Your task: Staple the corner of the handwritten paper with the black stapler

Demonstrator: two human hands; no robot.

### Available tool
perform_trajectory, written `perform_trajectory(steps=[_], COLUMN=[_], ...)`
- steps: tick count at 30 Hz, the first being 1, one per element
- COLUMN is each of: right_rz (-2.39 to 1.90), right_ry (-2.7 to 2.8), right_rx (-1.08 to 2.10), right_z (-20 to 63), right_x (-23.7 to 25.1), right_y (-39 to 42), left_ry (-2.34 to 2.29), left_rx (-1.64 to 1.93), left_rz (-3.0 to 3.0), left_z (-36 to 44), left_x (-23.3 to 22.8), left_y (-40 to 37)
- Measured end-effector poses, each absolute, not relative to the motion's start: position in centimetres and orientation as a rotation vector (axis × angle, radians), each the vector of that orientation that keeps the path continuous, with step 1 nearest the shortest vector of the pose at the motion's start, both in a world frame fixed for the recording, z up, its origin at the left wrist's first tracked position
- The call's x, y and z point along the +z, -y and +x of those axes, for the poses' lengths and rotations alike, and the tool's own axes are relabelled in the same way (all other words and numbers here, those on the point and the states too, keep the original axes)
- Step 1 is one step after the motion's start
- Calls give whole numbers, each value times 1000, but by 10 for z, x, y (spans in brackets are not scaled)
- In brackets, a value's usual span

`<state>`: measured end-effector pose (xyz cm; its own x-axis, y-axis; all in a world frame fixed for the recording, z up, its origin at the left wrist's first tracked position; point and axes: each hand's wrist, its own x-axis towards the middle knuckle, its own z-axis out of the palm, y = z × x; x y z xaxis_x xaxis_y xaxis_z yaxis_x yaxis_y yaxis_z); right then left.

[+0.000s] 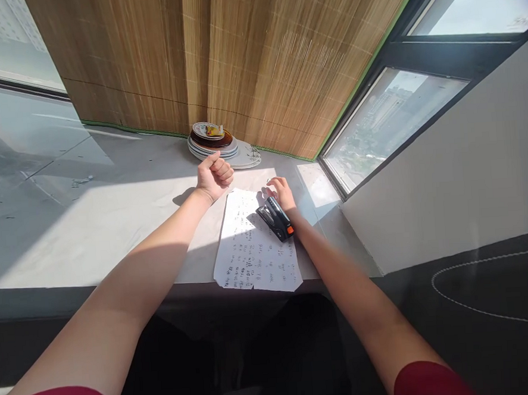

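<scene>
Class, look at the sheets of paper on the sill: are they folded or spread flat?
Spread flat. The paper lies open on the sill, writing up, with the stapler on it.

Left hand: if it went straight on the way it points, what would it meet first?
Probably the stack of plates by the bamboo blind; the loosely closed left hand points toward it, though depth is unclear.

A high-rise flat: a sunlit windowsill surface [114,230] beneath a bamboo blind [220,63], stacked plates [213,142], city buildings through the window [388,118].
</scene>
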<state>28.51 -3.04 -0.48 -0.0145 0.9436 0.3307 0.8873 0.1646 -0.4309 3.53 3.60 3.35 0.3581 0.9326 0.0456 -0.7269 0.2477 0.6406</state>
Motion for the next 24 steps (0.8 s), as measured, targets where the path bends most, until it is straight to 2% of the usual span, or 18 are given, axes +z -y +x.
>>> perform_trajectory(steps=[8,17,20,24], right_rz=[-2081,-1655,-1559,-1609], right_ry=[2146,2446,2492,2455], right_rx=[132,75,108,151], right_z=[264,123,91,91], right_x=[-16,-8,-5,-5], right_y=[9,-24,-31,-30], left_ry=[-417,-50,-112,-218], left_rx=[1367,2014,2074,2009], left_rz=[633,603,636,705], left_z=[11,-80,-90,-83], left_x=[44,43,42,44], left_y=[-40,-54,-54,-54])
